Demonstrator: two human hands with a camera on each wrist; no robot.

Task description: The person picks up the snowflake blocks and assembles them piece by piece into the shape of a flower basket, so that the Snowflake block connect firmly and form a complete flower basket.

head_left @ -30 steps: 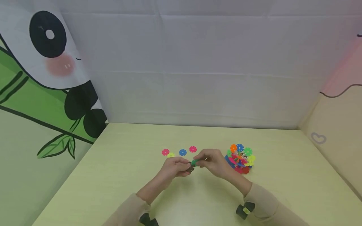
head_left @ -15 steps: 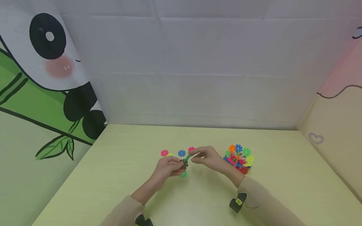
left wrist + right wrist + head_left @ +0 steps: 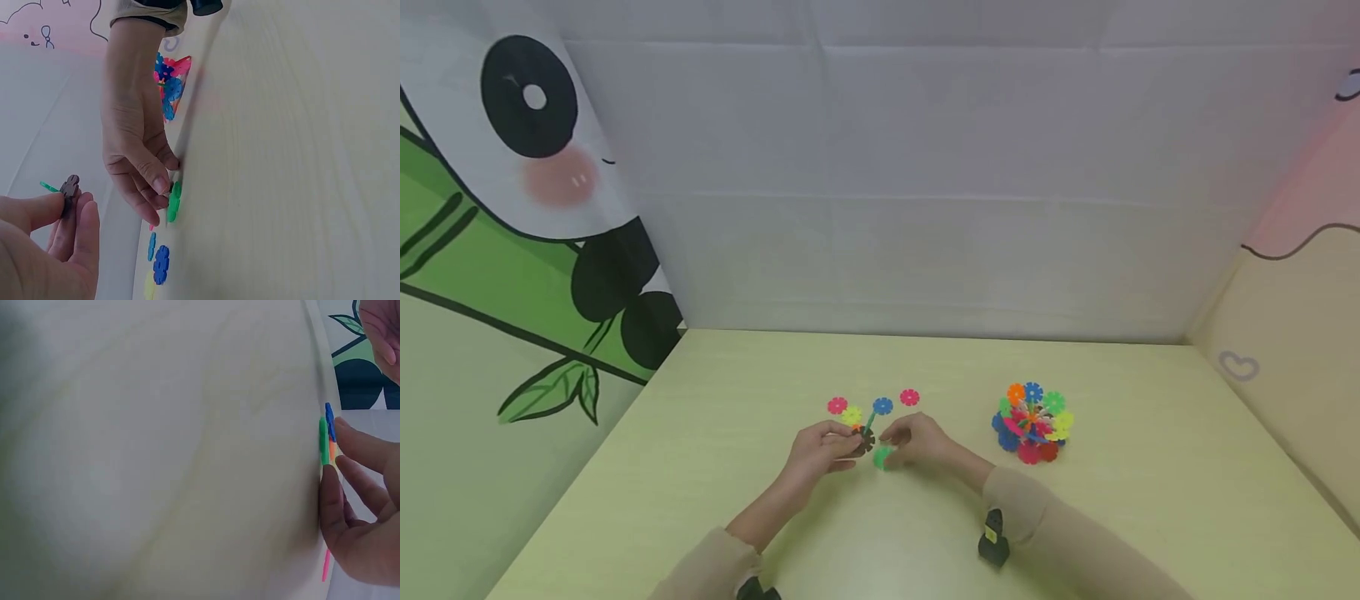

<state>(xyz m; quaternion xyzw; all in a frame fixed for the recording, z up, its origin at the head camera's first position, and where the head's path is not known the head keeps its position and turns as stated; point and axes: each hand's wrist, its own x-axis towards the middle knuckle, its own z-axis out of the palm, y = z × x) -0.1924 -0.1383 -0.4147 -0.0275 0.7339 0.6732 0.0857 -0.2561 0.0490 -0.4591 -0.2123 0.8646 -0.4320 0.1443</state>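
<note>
My left hand [image 3: 820, 454] pinches a dark brown notched disc [image 3: 867, 440] between thumb and fingers. A green disc [image 3: 50, 187], seen edge-on, is slotted into the brown disc and sticks out from it. Lower down, my right hand [image 3: 921, 442] is at the tabletop with its fingers loosely bent and spread. Its fingertips are at the edge of another green notched disc [image 3: 882, 457], which lies on the table. In the right wrist view this green disc [image 3: 324, 440] is close to the thumb tip; whether the fingers touch it is hard to tell.
Beyond the hands lie pink [image 3: 837, 405], yellow [image 3: 852, 415], and blue [image 3: 883, 406] discs, plus a second pink disc [image 3: 910, 397]. An orange piece [image 3: 857, 428] shows partly behind the left hand. To the right stands a multicoloured cluster of joined discs [image 3: 1033, 423].
My right hand let go of the green disc now fixed in the brown one, then moved down to the green disc on the table. My left hand shifted left with the joined discs.
</note>
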